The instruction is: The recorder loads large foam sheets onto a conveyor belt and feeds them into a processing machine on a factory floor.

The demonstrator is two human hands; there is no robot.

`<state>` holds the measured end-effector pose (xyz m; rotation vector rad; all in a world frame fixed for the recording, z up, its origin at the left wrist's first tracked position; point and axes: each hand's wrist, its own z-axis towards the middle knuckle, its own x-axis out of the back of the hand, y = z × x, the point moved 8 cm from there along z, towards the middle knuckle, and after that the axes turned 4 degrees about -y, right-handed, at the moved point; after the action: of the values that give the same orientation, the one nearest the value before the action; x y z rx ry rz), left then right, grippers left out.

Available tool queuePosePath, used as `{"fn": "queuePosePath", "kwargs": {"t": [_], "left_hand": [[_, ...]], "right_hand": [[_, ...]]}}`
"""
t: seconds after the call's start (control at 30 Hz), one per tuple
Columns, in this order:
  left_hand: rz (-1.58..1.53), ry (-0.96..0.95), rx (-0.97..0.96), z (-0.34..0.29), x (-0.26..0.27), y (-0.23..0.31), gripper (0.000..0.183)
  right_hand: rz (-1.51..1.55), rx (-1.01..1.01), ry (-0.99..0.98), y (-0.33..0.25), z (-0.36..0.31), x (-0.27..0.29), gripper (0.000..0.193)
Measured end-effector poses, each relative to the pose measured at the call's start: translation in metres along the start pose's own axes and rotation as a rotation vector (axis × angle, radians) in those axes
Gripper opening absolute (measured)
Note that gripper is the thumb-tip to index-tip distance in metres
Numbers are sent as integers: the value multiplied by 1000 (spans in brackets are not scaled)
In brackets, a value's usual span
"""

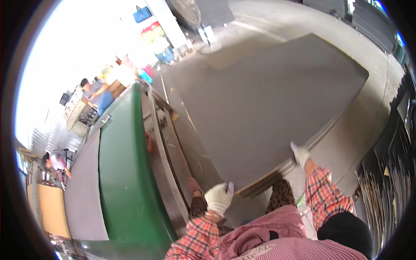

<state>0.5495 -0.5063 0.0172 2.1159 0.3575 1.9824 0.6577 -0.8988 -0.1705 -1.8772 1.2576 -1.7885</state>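
Observation:
A large flat dark grey sheet (277, 99) stretches out ahead of me, on top of a low stack whose layered edges (268, 177) show at the near side. My left hand (218, 200), in a white knit glove, is closed at the sheet's near left corner, thumb pointing forward. On the near right edge my right hand (301, 155), gloved the same way, pinches the sheet with its thumb on top; its other fingers are largely hidden below. Both forearms wear orange checked sleeves.
A long green-topped table (125, 173) with another grey sheet (84, 186) runs along my left, a metal frame (167, 143) beside it. Two people sit or stand beyond. Stacked dark sheets (385, 186) line the right. A standing fan (188, 11) is at the back.

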Motion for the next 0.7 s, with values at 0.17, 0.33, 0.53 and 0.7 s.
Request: {"fn": "queuePosePath", "kwargs": {"t": [0.17, 0.33, 0.53, 0.7], "left_hand": [[-363, 156, 43, 12, 42, -22, 37], [-1085, 51, 304, 17, 145, -14, 22], [-1072, 307, 241, 3, 215, -79, 22], [-394, 387, -17, -22, 352, -97, 21]], "right_hand": [[688, -445, -299, -42, -95, 6, 75], [1308, 136, -492, -191, -126, 19, 79], [1581, 60, -766, -250, -151, -12, 61], [1982, -324, -403, -143, -96, 63, 82]]}}
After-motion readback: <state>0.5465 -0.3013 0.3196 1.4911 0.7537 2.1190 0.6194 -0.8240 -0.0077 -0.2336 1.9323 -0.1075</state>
